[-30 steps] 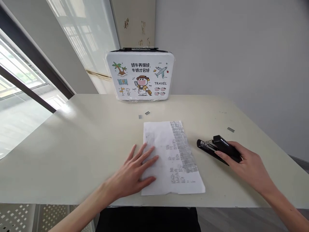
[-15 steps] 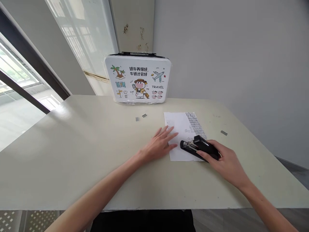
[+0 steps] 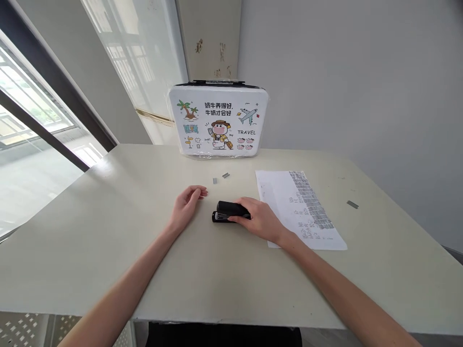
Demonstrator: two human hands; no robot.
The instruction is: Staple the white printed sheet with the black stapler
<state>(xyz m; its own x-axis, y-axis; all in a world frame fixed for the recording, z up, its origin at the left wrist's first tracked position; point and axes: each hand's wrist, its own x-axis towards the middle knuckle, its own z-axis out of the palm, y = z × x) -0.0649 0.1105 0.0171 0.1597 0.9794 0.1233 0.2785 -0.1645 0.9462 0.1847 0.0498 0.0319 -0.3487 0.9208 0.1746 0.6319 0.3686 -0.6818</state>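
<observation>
My right hand (image 3: 258,218) grips a black stapler (image 3: 231,208) from above, thumb on the near side and fingers over the back. The stapler's jaw points left and stands a little apart, low over the table left of the paper. My left hand (image 3: 186,205) rests on its side on the table, to the left of the stapler. Its fingers are loosely bent, and I see nothing held in them. A white printed sheet (image 3: 280,202) lies to the right, partly under my right hand and wrist.
Two small strips of staples (image 3: 214,181) lie beyond the stapler, and another staple strip (image 3: 352,205) lies right of the paper. A white cartoon-printed case (image 3: 220,120) in clear wrap stands at the back of the table (image 3: 144,193).
My right hand has carried the stapler left, off the paper. My left hand has left the sheet and moved left, its spread fingers now loosely bent. The view has shifted slightly.
</observation>
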